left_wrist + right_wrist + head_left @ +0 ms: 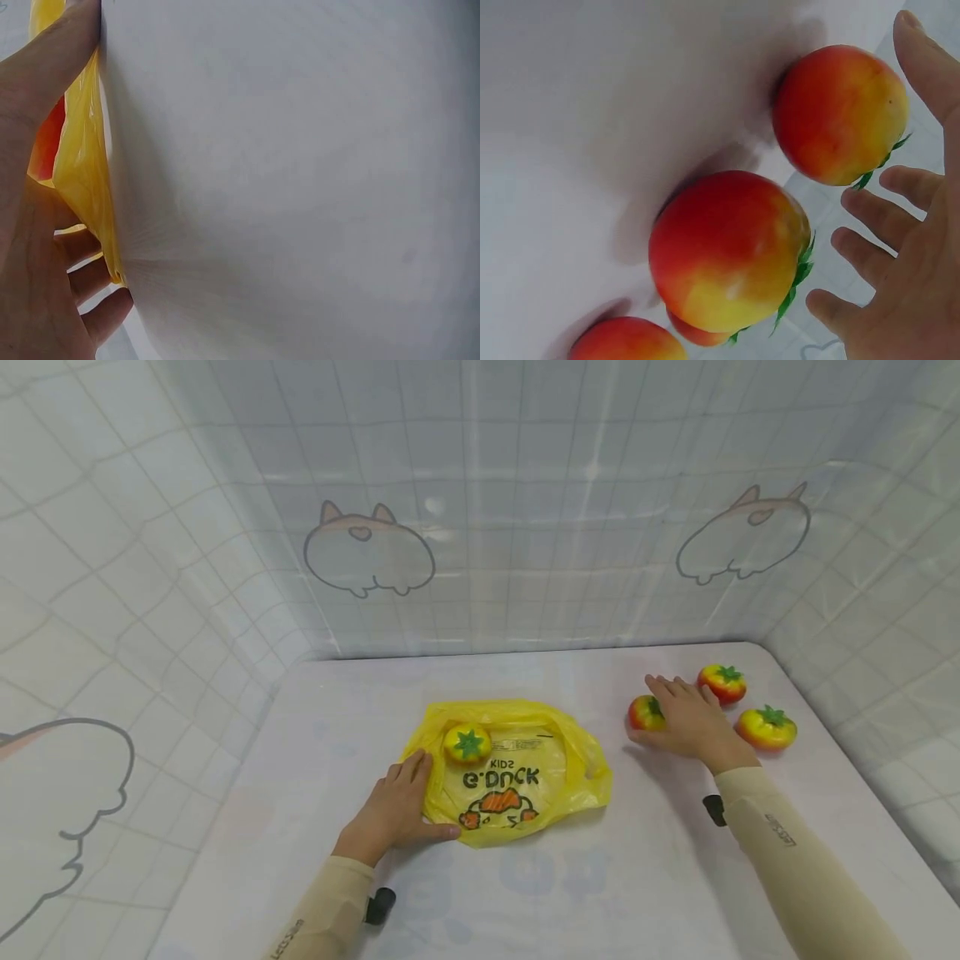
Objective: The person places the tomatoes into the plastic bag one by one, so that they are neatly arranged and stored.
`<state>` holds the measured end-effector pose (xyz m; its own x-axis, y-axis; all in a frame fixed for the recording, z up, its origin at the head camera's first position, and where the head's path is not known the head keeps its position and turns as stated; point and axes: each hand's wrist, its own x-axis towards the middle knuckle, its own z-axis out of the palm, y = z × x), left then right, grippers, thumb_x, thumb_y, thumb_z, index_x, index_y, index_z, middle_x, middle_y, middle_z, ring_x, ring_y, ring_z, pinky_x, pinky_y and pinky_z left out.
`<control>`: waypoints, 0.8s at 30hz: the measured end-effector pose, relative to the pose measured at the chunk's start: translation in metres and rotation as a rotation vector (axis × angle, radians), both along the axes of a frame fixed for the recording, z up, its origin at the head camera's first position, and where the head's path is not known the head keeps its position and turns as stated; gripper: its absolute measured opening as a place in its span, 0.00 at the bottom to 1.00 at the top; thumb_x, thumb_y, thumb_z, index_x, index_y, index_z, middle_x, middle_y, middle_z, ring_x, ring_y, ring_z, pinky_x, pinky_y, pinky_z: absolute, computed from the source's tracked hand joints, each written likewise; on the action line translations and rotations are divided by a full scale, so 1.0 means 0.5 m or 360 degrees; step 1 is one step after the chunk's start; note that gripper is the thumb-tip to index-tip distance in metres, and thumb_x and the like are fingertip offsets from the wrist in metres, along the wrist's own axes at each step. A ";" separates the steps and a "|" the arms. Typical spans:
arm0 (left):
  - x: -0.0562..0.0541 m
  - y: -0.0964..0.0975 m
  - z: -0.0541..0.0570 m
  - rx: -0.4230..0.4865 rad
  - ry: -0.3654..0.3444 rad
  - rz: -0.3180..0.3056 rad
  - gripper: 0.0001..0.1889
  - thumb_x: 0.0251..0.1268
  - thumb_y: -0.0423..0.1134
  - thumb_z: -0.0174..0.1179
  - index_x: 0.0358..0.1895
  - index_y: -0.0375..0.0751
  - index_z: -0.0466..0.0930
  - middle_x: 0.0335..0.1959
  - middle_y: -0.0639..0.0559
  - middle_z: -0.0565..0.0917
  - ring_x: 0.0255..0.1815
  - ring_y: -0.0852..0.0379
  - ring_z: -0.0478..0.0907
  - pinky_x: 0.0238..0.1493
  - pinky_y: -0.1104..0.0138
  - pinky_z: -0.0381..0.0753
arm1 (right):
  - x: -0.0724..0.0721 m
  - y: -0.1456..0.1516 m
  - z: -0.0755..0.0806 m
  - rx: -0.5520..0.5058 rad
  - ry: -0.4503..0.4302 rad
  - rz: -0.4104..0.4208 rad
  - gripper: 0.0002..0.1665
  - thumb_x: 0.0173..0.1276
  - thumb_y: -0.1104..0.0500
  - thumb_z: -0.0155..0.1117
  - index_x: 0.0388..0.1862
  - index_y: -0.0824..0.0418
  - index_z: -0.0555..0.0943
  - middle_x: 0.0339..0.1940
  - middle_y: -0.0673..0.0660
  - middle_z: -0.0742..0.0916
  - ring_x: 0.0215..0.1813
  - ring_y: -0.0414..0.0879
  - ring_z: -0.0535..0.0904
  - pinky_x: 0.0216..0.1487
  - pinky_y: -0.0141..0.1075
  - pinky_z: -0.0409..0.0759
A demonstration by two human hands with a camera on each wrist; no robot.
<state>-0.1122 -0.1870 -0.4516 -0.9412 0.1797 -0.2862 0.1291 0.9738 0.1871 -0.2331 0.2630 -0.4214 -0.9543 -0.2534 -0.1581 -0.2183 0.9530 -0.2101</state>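
Note:
A yellow plastic bag (pixel 566 760) printed with a duck cartoon lies flat, its mouth spread. One red-and-yellow toy tomato (pixel 467 743) with a green leafy top sits on it, near its left edge. My left hand (pixel 401 806) rests at the bag's left side, thumb and fingers apart along the yellow edge (pixel 86 165). On the right, my right hand (pixel 690 727) reaches with spread fingers over a tomato (pixel 643 713), partly covering it. In the right wrist view that tomato (pixel 840 112) is nearest the thumb and fingers, which are not closed round it.
Beyond my right hand are a tomato (pixel 722 683) at the back and another (pixel 767 728) near the table's right edge. A larger-looking tomato (pixel 731 251) and others behind it show in the right wrist view. Grid-patterned sheets (pixel 510 527) surround the white table (pixel 345 710).

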 end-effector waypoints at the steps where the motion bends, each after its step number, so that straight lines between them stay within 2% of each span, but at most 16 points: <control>1: 0.000 0.000 0.000 0.0000 0.0002 0.0000 0.70 0.47 0.79 0.67 0.82 0.32 0.48 0.83 0.35 0.50 0.79 0.33 0.54 0.73 0.39 0.64 | 0.002 0.002 0.000 0.0007 -0.0003 -0.0005 0.66 0.62 0.26 0.66 0.84 0.63 0.54 0.80 0.74 0.62 0.80 0.74 0.50 0.76 0.73 0.39; 10: -0.001 0.000 0.000 -0.0019 0.0010 -0.0019 0.70 0.47 0.80 0.65 0.82 0.32 0.47 0.83 0.35 0.50 0.79 0.33 0.55 0.73 0.39 0.65 | -0.002 0.026 -0.017 0.0048 -0.0014 -0.0053 0.70 0.59 0.24 0.68 0.83 0.66 0.53 0.78 0.77 0.64 0.79 0.76 0.51 0.74 0.75 0.35; 18: 0.002 -0.001 0.001 -0.0009 0.0017 -0.0015 0.70 0.47 0.79 0.67 0.82 0.31 0.48 0.83 0.34 0.51 0.79 0.33 0.55 0.73 0.38 0.65 | -0.001 0.025 -0.017 0.0068 -0.0031 -0.0072 0.70 0.59 0.24 0.68 0.83 0.68 0.53 0.76 0.78 0.66 0.78 0.76 0.51 0.74 0.75 0.33; 24: 0.001 0.000 -0.002 -0.0016 0.0009 -0.0014 0.70 0.47 0.80 0.66 0.82 0.32 0.48 0.83 0.35 0.50 0.79 0.34 0.55 0.73 0.39 0.65 | -0.002 0.024 -0.022 0.0057 -0.0057 -0.0085 0.67 0.60 0.24 0.67 0.81 0.68 0.58 0.75 0.77 0.69 0.79 0.75 0.50 0.75 0.73 0.30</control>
<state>-0.1115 -0.1872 -0.4526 -0.9412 0.1854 -0.2825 0.1390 0.9744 0.1766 -0.2341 0.2750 -0.4325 -0.9599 -0.1958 -0.2006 -0.1598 0.9702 -0.1824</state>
